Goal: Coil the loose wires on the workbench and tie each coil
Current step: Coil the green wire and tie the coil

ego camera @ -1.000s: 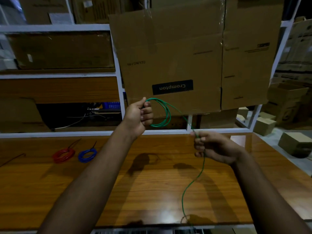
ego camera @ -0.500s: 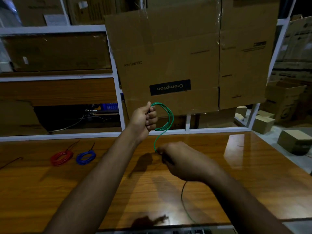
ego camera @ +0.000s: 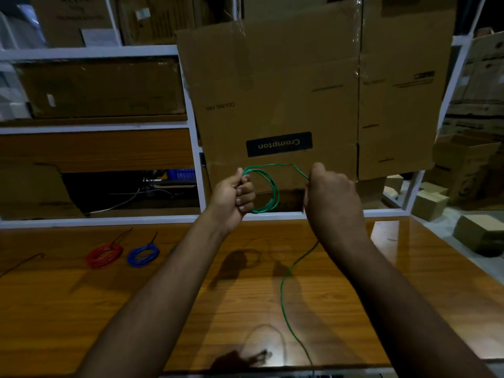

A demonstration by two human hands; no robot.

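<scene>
The near edge of the wooden workbench (ego camera: 81, 323) runs along the bottom of the view, and the glossy brown top reflects light at its right far corner. A loose length of green wire (ego camera: 283, 293) trails from that near edge across the middle of the bench and rises behind the right hand (ego camera: 331, 203). Both forearms reach from the near side to mid-bench, where the hands are held above the surface. The left hand (ego camera: 234, 196) has its fingers clenched around a green coil (ego camera: 268, 186) of several loops, which hangs to the right of the fist, clear of the bench. One strand runs from the top of the coil rightward to the right hand, whose fingers are curled about the wire; the exact pinch is hidden behind the back of the hand. On the left part of the bench lie two finished coils, well apart from the hands: one red coil (ego camera: 105, 255) and one blue coil (ego camera: 143, 254), just beside each other. One thin dark wire (ego camera: 21, 264) lies at the far left. Beyond the bench's far edge stands white shelving (ego camera: 95, 129) with boxes, and a flattened cardboard box (ego camera: 300, 91) hangs in front of it. Several cartons (ego camera: 480, 233) lie on the floor to the right.
</scene>
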